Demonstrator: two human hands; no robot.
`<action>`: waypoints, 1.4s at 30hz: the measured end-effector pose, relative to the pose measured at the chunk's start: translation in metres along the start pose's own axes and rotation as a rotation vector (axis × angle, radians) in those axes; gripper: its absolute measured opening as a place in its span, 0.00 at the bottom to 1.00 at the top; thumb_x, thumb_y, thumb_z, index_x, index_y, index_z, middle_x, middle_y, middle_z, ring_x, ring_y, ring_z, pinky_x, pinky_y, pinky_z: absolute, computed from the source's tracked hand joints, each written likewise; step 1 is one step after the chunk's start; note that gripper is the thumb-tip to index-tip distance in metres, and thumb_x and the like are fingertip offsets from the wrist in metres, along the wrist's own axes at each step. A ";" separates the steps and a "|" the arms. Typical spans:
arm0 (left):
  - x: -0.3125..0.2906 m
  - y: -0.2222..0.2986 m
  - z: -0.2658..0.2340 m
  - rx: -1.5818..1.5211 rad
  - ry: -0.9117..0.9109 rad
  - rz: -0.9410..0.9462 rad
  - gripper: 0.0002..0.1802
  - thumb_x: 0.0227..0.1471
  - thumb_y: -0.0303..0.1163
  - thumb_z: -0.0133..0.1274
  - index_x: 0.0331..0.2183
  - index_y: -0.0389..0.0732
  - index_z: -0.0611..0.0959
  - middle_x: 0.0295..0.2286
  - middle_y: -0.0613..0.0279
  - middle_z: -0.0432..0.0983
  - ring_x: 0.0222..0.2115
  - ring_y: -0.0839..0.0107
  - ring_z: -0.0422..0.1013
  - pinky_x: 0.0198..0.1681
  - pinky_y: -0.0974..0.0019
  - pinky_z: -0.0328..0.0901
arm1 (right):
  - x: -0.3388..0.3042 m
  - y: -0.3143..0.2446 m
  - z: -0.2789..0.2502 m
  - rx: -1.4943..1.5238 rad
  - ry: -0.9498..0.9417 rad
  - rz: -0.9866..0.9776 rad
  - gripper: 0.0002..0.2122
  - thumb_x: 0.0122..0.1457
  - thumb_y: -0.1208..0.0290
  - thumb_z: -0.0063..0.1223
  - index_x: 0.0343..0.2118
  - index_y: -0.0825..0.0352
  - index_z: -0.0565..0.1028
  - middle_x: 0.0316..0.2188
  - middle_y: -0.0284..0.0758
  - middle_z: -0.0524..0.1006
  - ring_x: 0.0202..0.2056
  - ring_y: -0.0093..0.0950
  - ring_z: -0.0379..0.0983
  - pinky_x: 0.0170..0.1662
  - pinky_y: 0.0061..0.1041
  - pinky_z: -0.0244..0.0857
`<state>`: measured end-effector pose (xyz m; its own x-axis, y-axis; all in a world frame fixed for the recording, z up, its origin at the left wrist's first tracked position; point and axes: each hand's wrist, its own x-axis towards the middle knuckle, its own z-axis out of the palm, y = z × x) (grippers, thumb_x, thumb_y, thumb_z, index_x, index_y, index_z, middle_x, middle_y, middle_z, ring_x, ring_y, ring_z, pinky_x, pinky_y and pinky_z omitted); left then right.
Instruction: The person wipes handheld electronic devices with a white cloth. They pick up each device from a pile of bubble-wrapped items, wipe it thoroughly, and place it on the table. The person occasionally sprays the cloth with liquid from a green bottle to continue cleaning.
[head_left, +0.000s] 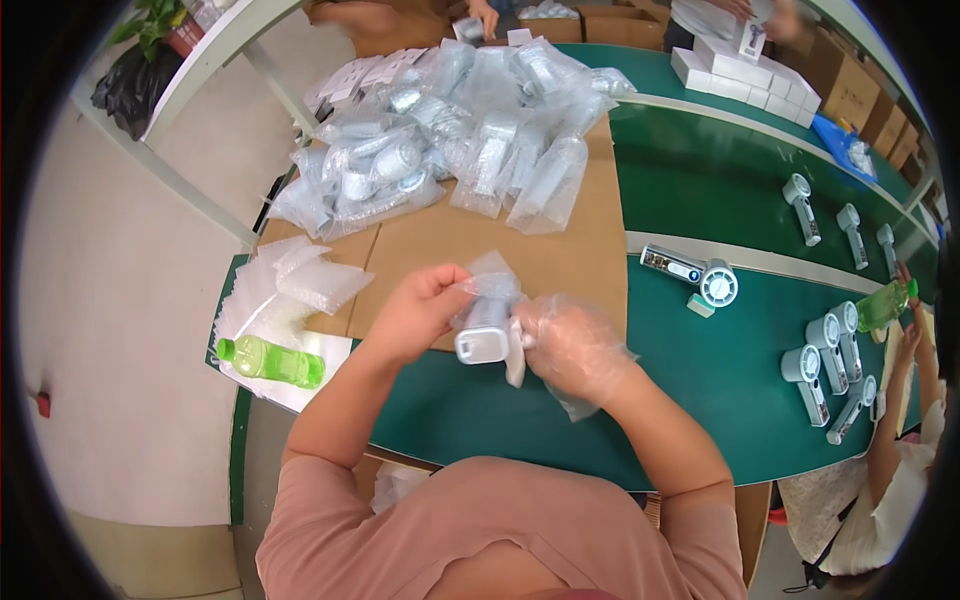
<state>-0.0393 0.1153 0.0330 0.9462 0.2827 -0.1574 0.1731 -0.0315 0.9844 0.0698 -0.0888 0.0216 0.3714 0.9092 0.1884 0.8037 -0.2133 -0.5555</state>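
Handheld fan (482, 340), grey, sits half inside a clear bubble bag (490, 285) above the worktop (560, 400); left hand (420, 310) fingers pinch the bag, gloved right hand (570, 345) grips the fan, hiding its side.

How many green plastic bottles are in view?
2. One green plastic bottle lies on its side left of the left hand; another stands tilted at the far right edge. Others may be hidden.

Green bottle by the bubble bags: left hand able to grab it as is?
Probably not right away. The left hand is pinching the bubble bag around the white fan. The green bottle lies close by, nothing between, so freeing the hand would do.
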 end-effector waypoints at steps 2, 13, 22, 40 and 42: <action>-0.016 0.011 0.000 0.027 0.025 0.033 0.05 0.57 0.29 0.49 0.32 0.39 0.78 0.24 0.73 0.72 0.23 0.86 0.65 0.24 0.79 0.59 | -0.006 -0.008 -0.016 0.075 0.053 -0.179 0.09 0.48 0.72 0.56 0.32 0.62 0.70 0.28 0.41 0.74 0.33 0.43 0.72 0.35 0.40 0.65; 0.036 0.068 -0.007 0.270 0.005 0.159 0.06 0.55 0.31 0.51 0.28 0.42 0.78 0.20 0.76 0.68 0.20 0.87 0.58 0.23 0.78 0.56 | -0.024 -0.011 -0.018 1.120 0.414 -0.063 0.15 0.51 0.80 0.57 0.43 0.66 0.72 0.34 0.32 0.76 0.36 0.28 0.74 0.44 0.26 0.68; 0.150 0.108 -0.135 1.000 0.988 0.805 0.08 0.53 0.30 0.50 0.33 0.36 0.79 0.23 0.45 0.75 0.28 0.52 0.74 0.33 0.55 0.66 | -0.016 0.022 -0.064 1.289 0.884 0.169 0.20 0.61 0.66 0.50 0.55 0.68 0.64 0.47 0.37 0.72 0.45 0.29 0.73 0.45 0.28 0.71; 0.099 -0.113 0.011 0.327 0.194 0.368 0.12 0.55 0.24 0.50 0.43 0.37 0.76 0.27 0.71 0.68 0.25 0.84 0.63 0.28 0.78 0.59 | -0.174 0.135 -0.128 1.332 1.559 0.027 0.22 0.62 0.65 0.44 0.56 0.70 0.61 0.55 0.41 0.66 0.57 0.37 0.63 0.61 0.40 0.55; 0.098 -0.114 0.002 0.234 0.186 0.295 0.12 0.56 0.24 0.50 0.43 0.37 0.75 0.27 0.72 0.68 0.26 0.86 0.62 0.28 0.80 0.58 | -0.220 0.132 -0.139 0.968 1.673 -0.024 0.22 0.62 0.69 0.45 0.56 0.74 0.61 0.55 0.41 0.67 0.56 0.34 0.64 0.61 0.37 0.55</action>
<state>0.0346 0.1444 -0.0945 0.9029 0.3961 0.1670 -0.0205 -0.3484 0.9371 0.1587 -0.3662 0.0196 0.8370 -0.4289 0.3398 0.5421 0.5656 -0.6215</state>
